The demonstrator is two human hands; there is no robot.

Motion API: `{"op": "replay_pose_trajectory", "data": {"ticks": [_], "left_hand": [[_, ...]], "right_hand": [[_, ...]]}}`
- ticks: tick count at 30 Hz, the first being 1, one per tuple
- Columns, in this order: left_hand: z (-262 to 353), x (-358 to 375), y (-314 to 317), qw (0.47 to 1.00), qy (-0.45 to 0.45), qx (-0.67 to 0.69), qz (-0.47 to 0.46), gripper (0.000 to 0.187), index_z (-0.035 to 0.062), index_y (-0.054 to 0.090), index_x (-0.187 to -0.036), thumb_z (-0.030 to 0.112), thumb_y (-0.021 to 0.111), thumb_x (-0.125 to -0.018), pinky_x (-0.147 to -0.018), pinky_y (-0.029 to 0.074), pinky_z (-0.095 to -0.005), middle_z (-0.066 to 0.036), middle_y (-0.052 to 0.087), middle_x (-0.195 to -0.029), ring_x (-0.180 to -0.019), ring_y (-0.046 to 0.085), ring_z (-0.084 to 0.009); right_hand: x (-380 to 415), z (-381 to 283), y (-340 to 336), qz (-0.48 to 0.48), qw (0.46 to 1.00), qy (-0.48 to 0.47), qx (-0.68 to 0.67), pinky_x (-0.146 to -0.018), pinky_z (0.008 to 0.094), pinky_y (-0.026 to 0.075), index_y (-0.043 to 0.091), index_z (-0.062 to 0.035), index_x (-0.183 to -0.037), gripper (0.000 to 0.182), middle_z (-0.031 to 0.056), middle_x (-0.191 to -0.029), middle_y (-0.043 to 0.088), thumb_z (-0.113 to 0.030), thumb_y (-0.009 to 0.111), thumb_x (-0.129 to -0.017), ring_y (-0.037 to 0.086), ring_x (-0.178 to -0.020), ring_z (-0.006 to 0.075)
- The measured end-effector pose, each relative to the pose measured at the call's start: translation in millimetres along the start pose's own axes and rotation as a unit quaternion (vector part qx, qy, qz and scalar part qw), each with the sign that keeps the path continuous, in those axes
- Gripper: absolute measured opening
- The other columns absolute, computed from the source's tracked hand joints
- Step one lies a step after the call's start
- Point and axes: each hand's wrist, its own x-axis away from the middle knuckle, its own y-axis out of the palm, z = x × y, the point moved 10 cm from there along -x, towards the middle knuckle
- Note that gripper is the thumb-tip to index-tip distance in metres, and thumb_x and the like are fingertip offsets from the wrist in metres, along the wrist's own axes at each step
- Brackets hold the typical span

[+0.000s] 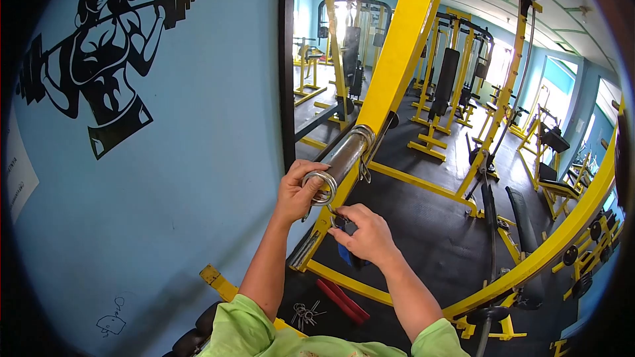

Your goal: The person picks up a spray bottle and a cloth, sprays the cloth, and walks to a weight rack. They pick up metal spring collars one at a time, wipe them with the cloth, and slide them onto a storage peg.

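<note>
Mural (106, 69): black lifter with barbell, on blue wall (218, 92).
Doodle (110, 324): small line drawing low on same wall.
Yellow bracket (218, 281): lower left, angled, beside the left forearm.
Mirror (316, 82): dark-framed, on the wall behind the rack, reflecting yellow machines.
Left hand (301, 188): wrapped on the spring collar, thumb across its front rim, other fingers curled over the top.
Loose collars (305, 315): small heap of wire clips on the floor, between the forearms.
Spring collar (321, 186): at the near end of the metal sleeve (345, 157), coil facing camera.
Red bar (342, 301): on black floor, just right of the heap.
Blue item (344, 255): below right hand, partly covered by it.
Sleeve far end: more metal coils (362, 135) seated up against the yellow upright (395, 53).
Right hand (364, 231): just below and right of the collar, thumb and forefinger drawn close together by its wire legs. Probably a pinch on the wire, but the fingertips overlap it; can't confirm.
Gym machines (444, 86): yellow frames, black pads, well behind the rack.
Padded bench (524, 231): right side, long black pad, near the curved yellow frame (562, 244).
</note>
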Motion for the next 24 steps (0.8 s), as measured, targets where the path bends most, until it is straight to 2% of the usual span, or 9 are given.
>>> {"op": "replay_pose_trajectory", "data": {"ticks": [2,4,6,11,13,14,16,21,24], "left_hand": [[5.7,0.7,0.6,1.000,0.028,-0.005,-0.009,0.025,0.0057,0.065,-0.104,0.023,0.066,-0.086,-0.064,0.047,-0.0193,-0.002,0.051,-0.094,-0.079,0.053,-0.0070],[-1.2,2.3,4.2,0.997,-0.042,0.068,-0.015,0.025,0.0050,0.066,-0.104,0.019,0.068,-0.084,-0.070,0.045,-0.0209,-0.003,0.051,-0.094,-0.082,0.052,-0.0092],[-1.4,-1.5,6.3,0.997,-0.025,0.067,-0.015,0.024,0.0048,0.066,-0.104,0.017,0.068,-0.083,-0.072,0.045,-0.0223,-0.003,0.050,-0.094,-0.085,0.052,-0.0099],[-9.8,-4.0,5.6,0.996,-0.021,0.081,-0.039,0.035,0.0060,0.062,-0.111,0.015,0.072,-0.078,-0.077,0.044,-0.0246,-0.003,0.048,-0.101,-0.091,0.051,-0.0118],[-10.9,0.1,-5.0,0.995,-0.034,0.089,0.034,0.056,0.0081,0.055,-0.121,0.022,0.077,-0.072,-0.079,0.044,-0.0271,-0.003,0.046,-0.109,-0.096,0.051,-0.0138],[-11.3,3.4,-3.0,0.995,-0.032,0.091,0.030,0.056,0.0081,0.055,-0.121,0.022,0.077,-0.072,-0.079,0.044,-0.0271,-0.003,0.046,-0.109,-0.096,0.051,-0.0138],[-7.1,16.2,-12.8,0.995,-0.009,-0.037,0.094,0.071,0.0092,0.049,-0.126,0.028,0.081,-0.066,-0.080,0.043,-0.0287,-0.004,0.045,-0.113,-0.099,0.051,-0.0162],[-18.4,38.0,-13.3,0.978,-0.004,-0.099,0.183,0.074,0.0051,0.046,-0.124,0.026,0.083,-0.062,-0.082,0.042,-0.0305,-0.007,0.050,-0.117,-0.102,0.049,-0.0173],[-21.5,43.3,-1.0,0.983,0.008,-0.092,0.158,0.076,0.0041,0.046,-0.123,0.029,0.084,-0.062,-0.083,0.042,-0.0311,-0.008,0.050,-0.117,-0.103,0.050,-0.0176]], "right_hand": [[-1.6,1.4,2.8,0.006,1.000,-0.011,-0.022,-0.082,0.0362,0.049,0.062,-0.0028,-0.103,0.040,0.0131,-0.099,0.062,-0.021,0.075,-0.070,0.062,-0.094,0.0299],[-7.3,6.1,4.3,0.012,0.999,-0.025,-0.044,-0.081,0.0355,0.049,0.063,-0.0020,-0.100,0.036,0.0132,-0.097,0.062,-0.018,0.074,-0.069,0.062,-0.092,0.0291],[-12.0,3.1,1.9,0.035,0.993,-0.097,-0.050,-0.077,0.0364,0.050,0.062,-0.0051,-0.099,0.036,0.0114,-0.096,0.062,-0.024,0.073,-0.070,0.062,-0.088,0.0302],[-24.2,18.5,4.2,0.019,0.995,-0.069,-0.072,-0.079,0.0354,0.050,0.062,-0.0012,-0.098,0.037,0.0146,-0.096,0.064,-0.018,0.073,-0.068,0.063,-0.090,0.0308],[-28.0,25.8,2.1,0.028,0.995,-0.064,-0.074,-0.080,0.0352,0.050,0.061,-0.0002,-0.099,0.037,0.0154,-0.097,0.065,-0.017,0.073,-0.068,0.063,-0.091,0.0311],[-30.3,32.5,1.6,0.036,0.994,-0.062,-0.085,-0.079,0.0351,0.050,0.061,-0.0001,-0.099,0.037,0.0153,-0.096,0.065,-0.016,0.073,-0.068,0.063,-0.090,0.0312],[-34.7,43.5,-0.3,0.049,0.993,-0.057,-0.095,-0.079,0.0350,0.050,0.061,0.0000,-0.099,0.037,0.0152,-0.096,0.065,-0.016,0.072,-0.067,0.063,-0.090,0.0313],[-50.6,66.0,-10.9,0.086,0.993,-0.052,-0.066,-0.077,0.0359,0.049,0.061,-0.0012,-0.099,0.036,0.0160,-0.096,0.064,-0.017,0.073,-0.068,0.063,-0.089,0.0324],[-60.2,81.6,-18.0,0.107,0.992,-0.043,-0.049,-0.077,0.0359,0.049,0.061,-0.0012,-0.099,0.036,0.0162,-0.097,0.064,-0.017,0.073,-0.069,0.063,-0.090,0.0326]]}}
